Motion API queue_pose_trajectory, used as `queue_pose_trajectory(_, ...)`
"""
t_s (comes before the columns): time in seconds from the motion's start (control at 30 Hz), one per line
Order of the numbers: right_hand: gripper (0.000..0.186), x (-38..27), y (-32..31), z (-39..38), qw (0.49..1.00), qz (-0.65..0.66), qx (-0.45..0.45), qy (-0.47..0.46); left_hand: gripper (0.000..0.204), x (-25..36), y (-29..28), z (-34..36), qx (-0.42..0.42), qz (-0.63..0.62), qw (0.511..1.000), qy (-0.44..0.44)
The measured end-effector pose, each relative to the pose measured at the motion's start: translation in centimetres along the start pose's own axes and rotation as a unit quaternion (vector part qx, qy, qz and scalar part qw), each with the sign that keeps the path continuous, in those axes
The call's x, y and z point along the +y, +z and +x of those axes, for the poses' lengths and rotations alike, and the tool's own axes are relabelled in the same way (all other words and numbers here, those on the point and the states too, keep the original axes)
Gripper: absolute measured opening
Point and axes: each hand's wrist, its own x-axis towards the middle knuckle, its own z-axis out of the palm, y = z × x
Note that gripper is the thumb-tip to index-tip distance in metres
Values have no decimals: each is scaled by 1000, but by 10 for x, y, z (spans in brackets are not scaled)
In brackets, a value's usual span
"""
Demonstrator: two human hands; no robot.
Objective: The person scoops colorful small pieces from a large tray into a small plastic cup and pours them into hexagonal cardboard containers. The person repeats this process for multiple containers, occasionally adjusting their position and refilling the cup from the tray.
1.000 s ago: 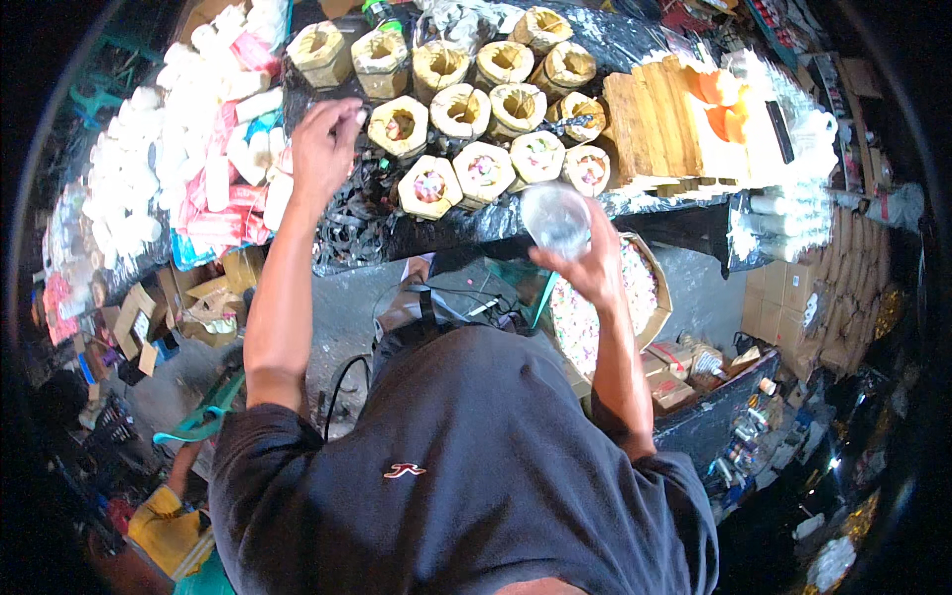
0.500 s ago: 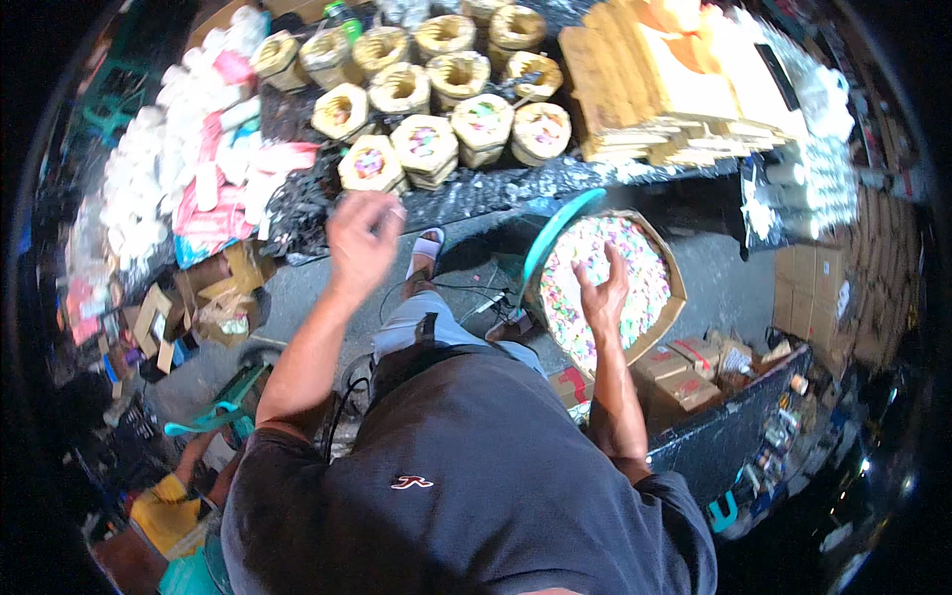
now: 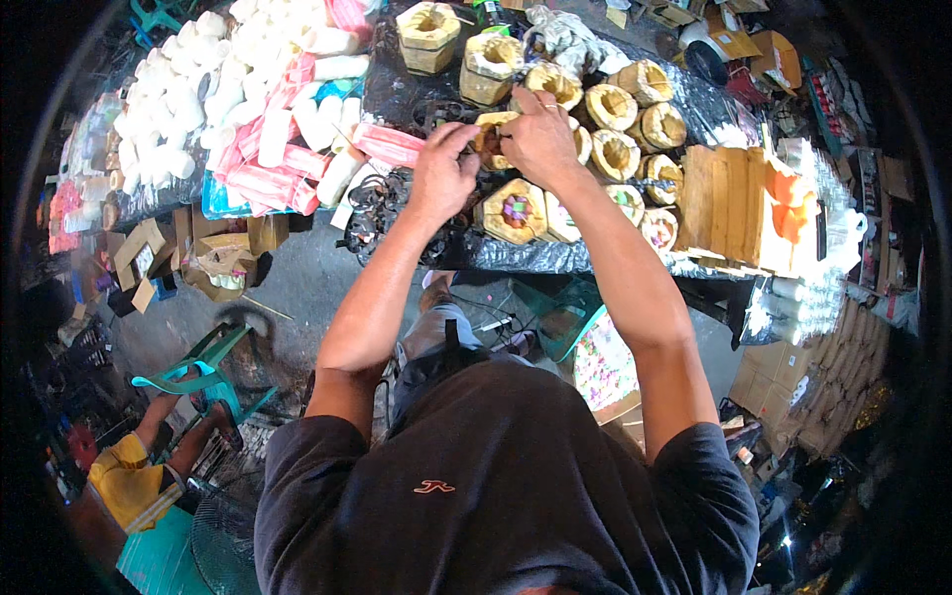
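Observation:
On the black plastic-covered table, a hollow hexagonal wooden mould [image 3: 491, 149] stands between my hands, partly covered by them. My right hand [image 3: 543, 144] reaches over its right side, fingers bent down at the opening; whatever they hold is hidden. At its left edge is my left hand [image 3: 443, 178], fingers curled toward the thumb, and anything in them is too small to make out. Just in front stands a similar mould [image 3: 515, 210] with purple and pink pieces in its opening. Several more wooden moulds [image 3: 615, 154] are grouped to the right.
White cylinders [image 3: 178, 109] and pink wrapped bundles [image 3: 283, 164] crowd the table's left. Stacked wooden slabs [image 3: 712, 203] lie right. Below the table edge is a box of colourful small pieces [image 3: 603, 367] beside a green chair [image 3: 563, 317]. Another person [image 3: 134, 476] sits lower left.
My view has shifted toward the table. My right hand has moved from above the box of colourful pieces to the mould, and my left hand has also come up beside it.

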Motion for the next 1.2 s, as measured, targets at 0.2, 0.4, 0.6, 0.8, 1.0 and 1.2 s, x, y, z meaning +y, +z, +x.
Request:
queue_pose_trajectory(0.2, 23, -13, 8, 16, 998, -51, -24, 26, 33, 1, -5, 2, -7, -56, 998, -34)
queue_pose_trajectory(0.4, 10, -12, 8, 11, 997, -69, 17, -8, 32, -4, -9, 2, -27, -84, 995, -43)
queue_pose_trajectory(0.6, 6, -13, -25, -7, 998, 9, 66, -3, 41, -10, -12, 7, -51, -102, 993, -32)
queue_pose_trajectory(0.8, 5, -4, -55, -62, 983, 139, 84, 89, 90, -26, -12, 20, -165, -97, 981, -22)
queue_pose_trajectory(1.0, 9, -6, -84, -181, 892, 401, -83, 192, 109, -45, 1, 50, -268, -132, 952, -66)
queue_pose_trajectory(1.2, 19, -33, -61, -154, 942, 234, 36, 239, 103, -40, 0, 55, -313, -88, 943, -75)
